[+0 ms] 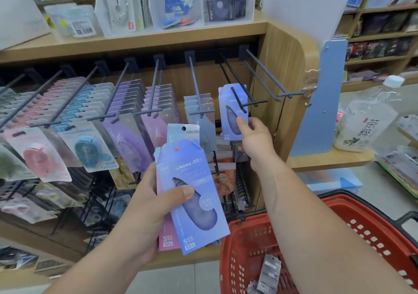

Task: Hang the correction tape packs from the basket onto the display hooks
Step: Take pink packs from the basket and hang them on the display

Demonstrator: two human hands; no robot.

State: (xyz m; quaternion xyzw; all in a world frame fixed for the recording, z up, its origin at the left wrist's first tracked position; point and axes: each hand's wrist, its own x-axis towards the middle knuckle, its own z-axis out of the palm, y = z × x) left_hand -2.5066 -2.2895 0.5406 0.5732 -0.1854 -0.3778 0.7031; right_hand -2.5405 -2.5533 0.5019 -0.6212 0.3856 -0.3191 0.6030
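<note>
My left hand (148,205) grips a small stack of correction tape packs (192,194): a blue one in front, a pink one and a pale blue one behind. My right hand (255,139) pinches the lower edge of a single blue pack (233,105), which is threaded on a dark display hook (237,99) near the right end of the rack. The red basket (366,225) sits at the lower right, under my right forearm, with a grey pack (270,273) lying in it.
Rows of hooks to the left carry many pink, teal and purple packs (90,130). The rightmost hook (269,80) is bare. A wooden shelf (135,42) above holds clear display boxes. A water bottle (364,121) stands on the side ledge at right.
</note>
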